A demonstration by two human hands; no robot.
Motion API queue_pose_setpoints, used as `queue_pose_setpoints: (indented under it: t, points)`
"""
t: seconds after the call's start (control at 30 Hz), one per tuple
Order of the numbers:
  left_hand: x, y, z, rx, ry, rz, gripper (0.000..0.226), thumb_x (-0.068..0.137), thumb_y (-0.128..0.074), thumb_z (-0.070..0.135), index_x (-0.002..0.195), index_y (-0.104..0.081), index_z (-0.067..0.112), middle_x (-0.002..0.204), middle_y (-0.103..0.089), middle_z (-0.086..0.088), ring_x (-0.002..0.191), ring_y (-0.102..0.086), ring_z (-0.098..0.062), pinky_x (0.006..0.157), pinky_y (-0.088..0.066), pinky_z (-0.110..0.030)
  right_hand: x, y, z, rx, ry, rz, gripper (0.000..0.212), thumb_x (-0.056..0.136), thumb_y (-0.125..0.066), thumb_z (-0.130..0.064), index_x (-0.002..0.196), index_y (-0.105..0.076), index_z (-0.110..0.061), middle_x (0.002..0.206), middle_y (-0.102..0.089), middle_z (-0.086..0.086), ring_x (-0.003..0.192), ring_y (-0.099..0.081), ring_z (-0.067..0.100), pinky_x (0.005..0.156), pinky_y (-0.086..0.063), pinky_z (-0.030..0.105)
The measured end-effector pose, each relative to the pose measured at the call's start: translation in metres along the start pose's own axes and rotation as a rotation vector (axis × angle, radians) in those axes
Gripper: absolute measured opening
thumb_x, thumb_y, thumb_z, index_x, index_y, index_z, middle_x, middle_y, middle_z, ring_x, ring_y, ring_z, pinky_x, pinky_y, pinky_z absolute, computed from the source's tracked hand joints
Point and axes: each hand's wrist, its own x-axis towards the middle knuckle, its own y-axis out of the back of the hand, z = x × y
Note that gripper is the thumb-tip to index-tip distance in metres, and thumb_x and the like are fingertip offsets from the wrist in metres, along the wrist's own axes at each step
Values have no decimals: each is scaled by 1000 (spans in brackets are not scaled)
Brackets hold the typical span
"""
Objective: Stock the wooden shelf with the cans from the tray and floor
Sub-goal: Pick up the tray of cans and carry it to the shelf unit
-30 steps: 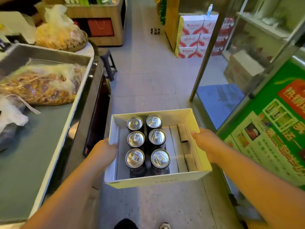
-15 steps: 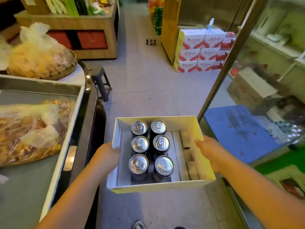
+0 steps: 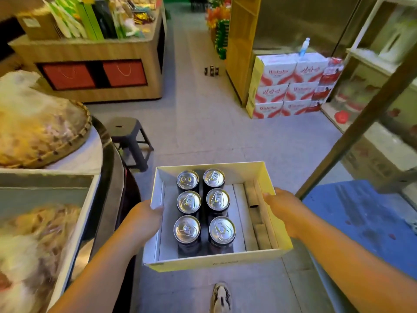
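We're carrying the tray (image 3: 274, 201) of six upright cans (image 3: 205, 211) down the aisle, our left hand (image 3: 144, 216) gripping its left wall and our right hand (image 3: 282, 205) clamped on the right wall. Next, by our reckoning, we head for the wooden shelf (image 3: 240, 46) ahead, where three more cans (image 3: 211, 70) wait on the floor (image 3: 203, 132) beside its base.

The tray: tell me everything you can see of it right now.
The tray is a shallow rectangular box with pale yellow walls and a white inside, cardboard by the look of it. It is carried roughly level above the floor, the left hand gripping its left wall and the right hand its right wall. Six cans stand upright inside in two rows of three, left of centre. Folded cardboard strips lie along the inside of the right wall. Small dark print on the near wall is unreadable.
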Motion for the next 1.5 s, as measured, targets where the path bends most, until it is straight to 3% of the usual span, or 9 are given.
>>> queue_pose_setpoints:
  t: [0.2,0.33,0.43,0.6,0.73,1.07,1.2,1.4,1.5]
  points:
    - [143,27,89,48,-1,38,27,100,-46,31,73,-51,30,84,-62,0,77,-59,-22,70,-45,-30,119,0,-124,-30,54,-13,34,105,-43,-24,137,-51,-17,121,-57,12,104,-51,25,86,-36,31]
    - [248,49,135,65,6,61,27,99,-48,30,73,-50,28,81,-61,0,79,-61,-26,69,-45,-31,200,-15,-198,-29,63,-21,38,106,-41,-25,142,-47,-17,111,-50,3,102,-42,18,86,-33,32]
    - [334,71,167,88,-18,51,14,99,-49,30,89,-59,26,85,-64,-1,84,-62,-27,77,-48,-34,269,-32,-252,-26,62,0,37,105,-42,-24,141,-47,-17,110,-51,2,102,-44,20,86,-34,33]
    - [471,112,225,144,-62,36,20,100,-46,30,105,-62,19,102,-67,-9,78,-60,-21,67,-46,-28,372,-61,-349,15,35,28,40,104,-44,-26,144,-45,-19,118,-54,5,107,-48,25,89,-37,34]
    - [571,145,280,162,-50,30,30,100,-46,32,115,-61,12,106,-67,-12,84,-63,-27,76,-50,-34,445,-73,-426,35,20,37,43,105,-43,-28,147,-42,-20,120,-52,4,106,-44,22,89,-35,34]
    - [812,162,409,132,-92,46,19,100,-48,28,105,-62,16,85,-63,1,77,-61,-22,73,-48,-30,673,-78,-586,51,14,36,45,103,-46,-28,146,-41,-17,114,-50,5,107,-45,25,88,-35,35]
    - [906,169,476,113,-86,69,26,100,-49,28,114,-64,12,106,-68,-11,90,-62,-31,75,-46,-32,763,-70,-661,56,19,33,46,104,-45,-25,149,-38,-19,115,-47,4,111,-43,25,89,-33,36]
    - [1037,189,570,56,-86,42,19,100,-48,30,88,-60,21,91,-64,-6,80,-58,-26,70,-44,-30,886,-59,-777,58,65,53,40,104,-46,-23,143,-46,-18,111,-53,6,101,-46,22,84,-34,32]
    - [1135,200,610,61,-63,30,29,97,-49,31,99,-68,9,103,-71,-16,82,-62,-29,74,-48,-34,969,-67,-837,21,63,97,40,103,-47,-24,142,-47,-17,107,-57,7,96,-50,23,80,-37,31]
